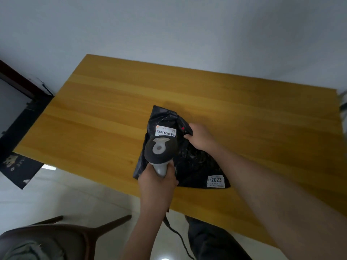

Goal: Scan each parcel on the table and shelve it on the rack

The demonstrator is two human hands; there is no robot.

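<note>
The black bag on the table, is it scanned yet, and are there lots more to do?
Scanning is in hand: the left hand aims the scanner at the black parcel, but its red dot sits beside the barcode label. The right hand grips the parcel's edge. Shelving remains; no other parcels show.

Both forearms are bare — no sleeves, no watch, no rings. Below the table [112, 102] edge, dark trousers [212, 239] cover the legs.

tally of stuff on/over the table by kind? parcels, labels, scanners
Parcels: 1, the black parcel on the table, right hand gripping its edge
Labels: 2, barcode label, 2023 label
Scanners: 1, scanner in left hand
Total: 4
</note>
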